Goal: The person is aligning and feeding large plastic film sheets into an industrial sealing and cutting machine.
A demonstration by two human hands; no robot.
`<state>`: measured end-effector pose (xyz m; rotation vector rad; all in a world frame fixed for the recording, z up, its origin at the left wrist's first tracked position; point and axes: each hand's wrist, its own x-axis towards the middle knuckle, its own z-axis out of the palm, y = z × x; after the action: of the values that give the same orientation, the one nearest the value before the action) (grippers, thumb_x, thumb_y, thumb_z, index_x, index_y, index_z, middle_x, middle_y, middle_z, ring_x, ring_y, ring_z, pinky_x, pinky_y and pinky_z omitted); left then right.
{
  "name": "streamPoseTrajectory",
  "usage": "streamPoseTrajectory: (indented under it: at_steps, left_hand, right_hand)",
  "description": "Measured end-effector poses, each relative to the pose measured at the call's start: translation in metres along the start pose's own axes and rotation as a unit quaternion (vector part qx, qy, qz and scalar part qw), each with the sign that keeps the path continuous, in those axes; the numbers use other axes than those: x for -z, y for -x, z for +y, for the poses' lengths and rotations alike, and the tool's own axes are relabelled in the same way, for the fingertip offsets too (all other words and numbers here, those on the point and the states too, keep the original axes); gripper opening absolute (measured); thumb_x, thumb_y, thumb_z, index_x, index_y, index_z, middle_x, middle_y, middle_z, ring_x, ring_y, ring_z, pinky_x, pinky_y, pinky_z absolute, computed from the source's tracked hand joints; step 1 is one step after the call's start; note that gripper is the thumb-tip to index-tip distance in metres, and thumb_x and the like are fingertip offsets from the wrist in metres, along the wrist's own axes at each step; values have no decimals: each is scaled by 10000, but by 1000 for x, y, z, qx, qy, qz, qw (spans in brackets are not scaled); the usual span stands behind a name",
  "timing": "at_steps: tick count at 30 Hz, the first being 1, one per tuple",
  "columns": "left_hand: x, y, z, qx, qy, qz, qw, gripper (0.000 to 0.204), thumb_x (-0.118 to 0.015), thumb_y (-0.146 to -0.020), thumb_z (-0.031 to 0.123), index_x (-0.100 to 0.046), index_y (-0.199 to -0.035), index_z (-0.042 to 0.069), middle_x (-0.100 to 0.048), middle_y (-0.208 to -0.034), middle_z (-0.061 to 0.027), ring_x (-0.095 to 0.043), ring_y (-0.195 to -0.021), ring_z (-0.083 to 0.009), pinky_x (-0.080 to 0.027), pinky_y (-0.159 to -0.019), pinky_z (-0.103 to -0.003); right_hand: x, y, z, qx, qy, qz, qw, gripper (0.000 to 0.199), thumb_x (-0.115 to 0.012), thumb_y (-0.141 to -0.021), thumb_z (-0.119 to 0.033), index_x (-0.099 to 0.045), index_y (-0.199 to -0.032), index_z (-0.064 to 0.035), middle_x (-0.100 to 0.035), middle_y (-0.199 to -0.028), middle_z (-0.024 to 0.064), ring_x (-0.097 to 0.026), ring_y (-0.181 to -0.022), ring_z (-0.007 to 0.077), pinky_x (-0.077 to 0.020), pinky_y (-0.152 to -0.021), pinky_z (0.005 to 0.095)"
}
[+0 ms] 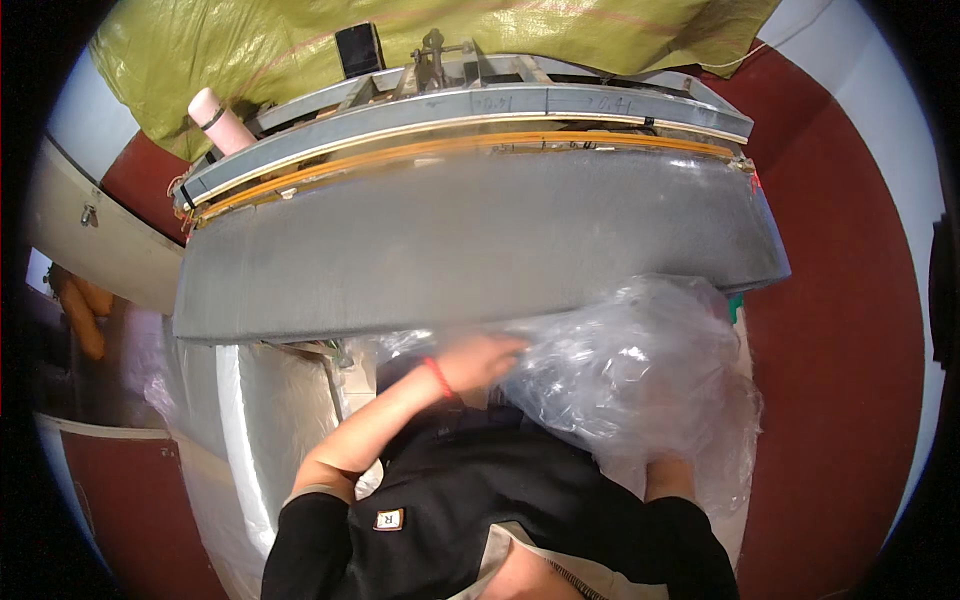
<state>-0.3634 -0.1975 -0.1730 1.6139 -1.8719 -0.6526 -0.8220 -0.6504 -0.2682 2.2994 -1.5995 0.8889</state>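
A large bunched sheet of clear plastic film [640, 365] lies in front of me on the right, against the near edge of a long grey padded board [460, 245]. My left hand [485, 360], with a red cord on its wrist, reaches to the left edge of the film. Motion smears its fingers, so I cannot make out whether they grip the film. From the lower right my right forearm [670, 478] goes in under the film, which hides that hand and its fingers.
Behind the board runs a grey metal frame [460, 108] with an orange strip [450, 150] along it. A pink roll [220, 122] leans at its left end, and a dark phone-like slab [358, 50] stands behind. White wrapped material [280, 425] lies on my left. Yellow-green sheeting [230, 60] hangs at the back.
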Motion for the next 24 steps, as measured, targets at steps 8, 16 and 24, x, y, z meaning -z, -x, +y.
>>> streamPoseTrajectory:
  at_steps: [8,16,24]
  left_hand:
    - [33,110,-67,198,10,63,978,293,-492,-781,63,-518,-1068,18,-606,-934,-130,-589,-863,-220,-454,-749,-303]
    - [42,180,-111,274,-10,113,955,238,-511,-793,36,-540,-1020,-28,-609,-930,-127,-587,-849,-171,-440,-748,-256]
    - [40,147,-81,229,-44,31,972,231,-472,-803,3,-520,-1022,-53,-611,-852,-138,-581,-815,-173,-443,-739,-268]
  right_hand:
    - [31,-1,-9,71,96,-50,992,263,-475,-794,-203,-555,-960,-15,-569,-926,114,-531,-867,222,-421,-742,326]
    - [229,183,131,-63,329,-158,929,238,-473,-784,-173,-568,-944,-23,-579,-897,103,-539,-846,208,-430,-726,323]
    - [246,191,157,-143,418,-228,868,219,-471,-775,-142,-582,-928,-32,-589,-868,92,-546,-825,193,-438,-709,319]
